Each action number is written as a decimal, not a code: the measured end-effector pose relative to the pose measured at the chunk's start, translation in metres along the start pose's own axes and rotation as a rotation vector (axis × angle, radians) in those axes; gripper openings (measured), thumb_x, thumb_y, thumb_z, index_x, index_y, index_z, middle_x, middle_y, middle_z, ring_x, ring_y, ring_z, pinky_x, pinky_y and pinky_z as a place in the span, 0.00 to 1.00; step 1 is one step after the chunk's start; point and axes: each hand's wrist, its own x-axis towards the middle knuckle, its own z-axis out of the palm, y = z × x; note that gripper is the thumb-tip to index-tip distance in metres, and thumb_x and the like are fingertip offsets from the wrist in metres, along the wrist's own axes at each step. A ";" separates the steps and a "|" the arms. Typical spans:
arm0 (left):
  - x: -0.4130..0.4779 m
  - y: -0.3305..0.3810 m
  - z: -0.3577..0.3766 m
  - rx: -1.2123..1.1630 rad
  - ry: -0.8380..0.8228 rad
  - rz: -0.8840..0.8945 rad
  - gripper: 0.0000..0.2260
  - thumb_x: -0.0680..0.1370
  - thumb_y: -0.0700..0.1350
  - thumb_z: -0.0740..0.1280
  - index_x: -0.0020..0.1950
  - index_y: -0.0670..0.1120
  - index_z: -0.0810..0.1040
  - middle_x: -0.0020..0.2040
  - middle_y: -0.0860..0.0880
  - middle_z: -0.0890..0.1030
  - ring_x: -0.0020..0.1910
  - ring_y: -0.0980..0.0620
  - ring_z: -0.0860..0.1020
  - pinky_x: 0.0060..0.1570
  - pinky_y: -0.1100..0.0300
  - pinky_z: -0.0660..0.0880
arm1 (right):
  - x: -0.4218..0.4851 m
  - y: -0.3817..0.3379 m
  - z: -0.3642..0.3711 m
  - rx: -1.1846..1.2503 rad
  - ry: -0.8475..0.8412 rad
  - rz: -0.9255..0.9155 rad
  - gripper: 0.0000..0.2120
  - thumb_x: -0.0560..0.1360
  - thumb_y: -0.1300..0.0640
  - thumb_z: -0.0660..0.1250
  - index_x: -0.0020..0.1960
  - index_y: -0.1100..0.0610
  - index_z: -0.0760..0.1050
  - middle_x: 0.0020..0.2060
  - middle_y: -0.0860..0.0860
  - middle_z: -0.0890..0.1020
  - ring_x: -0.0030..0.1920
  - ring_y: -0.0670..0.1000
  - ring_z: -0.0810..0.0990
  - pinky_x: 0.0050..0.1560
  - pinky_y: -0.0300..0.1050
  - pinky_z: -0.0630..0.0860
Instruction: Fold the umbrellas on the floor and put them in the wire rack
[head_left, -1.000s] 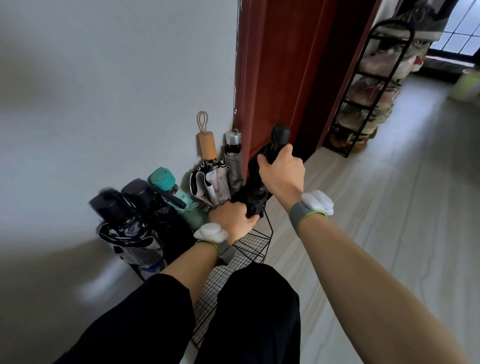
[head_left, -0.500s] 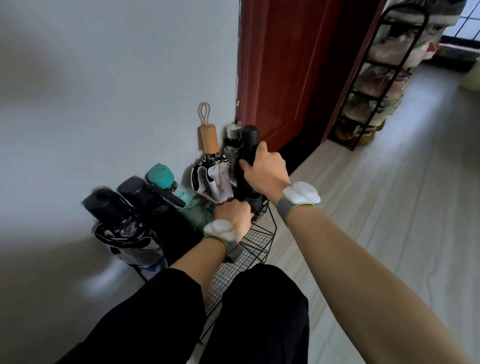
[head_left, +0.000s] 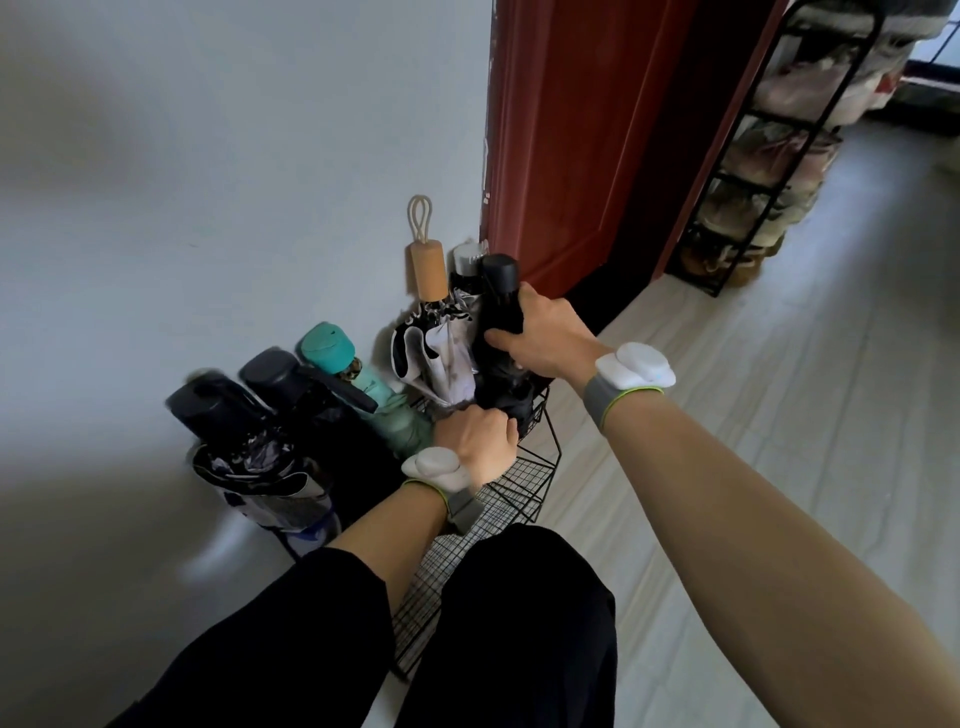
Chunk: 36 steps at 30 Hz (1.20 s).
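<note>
Standing folded, black umbrella (head_left: 500, 332) gripped by both hands.

The floor (head_left: 753, 415) is pale boards running up to a grey wall (head_left: 208, 182), and hard against that wall stands a black wire rack (head_left: 524, 483) with grid-mesh sides. In the rack, handles up, stand from left to right two dark umbrellas (head_left: 223, 415), a teal umbrella (head_left: 332, 348), a wooden-handled umbrella (head_left: 428, 275) with black-and-white cloth, a silver-capped umbrella (head_left: 464, 260) and a black umbrella (head_left: 498, 296), whose lower end is inside the rim at the right end. Farther off on the floor, beyond a red-brown door (head_left: 571, 130), stands a black shoe rack (head_left: 748, 186) full of shoes (head_left: 779, 150).
</note>
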 end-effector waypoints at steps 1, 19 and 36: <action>-0.002 0.000 0.002 -0.011 -0.004 -0.005 0.20 0.85 0.53 0.54 0.49 0.44 0.81 0.49 0.42 0.84 0.48 0.39 0.82 0.38 0.55 0.67 | 0.000 -0.002 0.000 -0.010 -0.008 -0.007 0.25 0.77 0.42 0.69 0.64 0.57 0.67 0.53 0.61 0.83 0.54 0.64 0.83 0.55 0.54 0.80; 0.000 -0.015 -0.019 -0.153 -0.434 0.005 0.21 0.82 0.52 0.58 0.36 0.40 0.72 0.33 0.39 0.72 0.34 0.40 0.74 0.37 0.55 0.67 | -0.030 0.020 -0.011 0.210 -0.029 0.051 0.44 0.69 0.49 0.80 0.79 0.43 0.61 0.62 0.51 0.77 0.63 0.53 0.76 0.55 0.38 0.70; -0.012 -0.017 -0.033 0.060 -0.463 0.165 0.14 0.77 0.38 0.63 0.36 0.46 0.59 0.32 0.47 0.62 0.29 0.49 0.58 0.31 0.54 0.56 | -0.057 0.033 -0.014 -0.025 0.007 0.074 0.34 0.76 0.45 0.70 0.78 0.51 0.64 0.66 0.56 0.79 0.65 0.60 0.77 0.63 0.54 0.77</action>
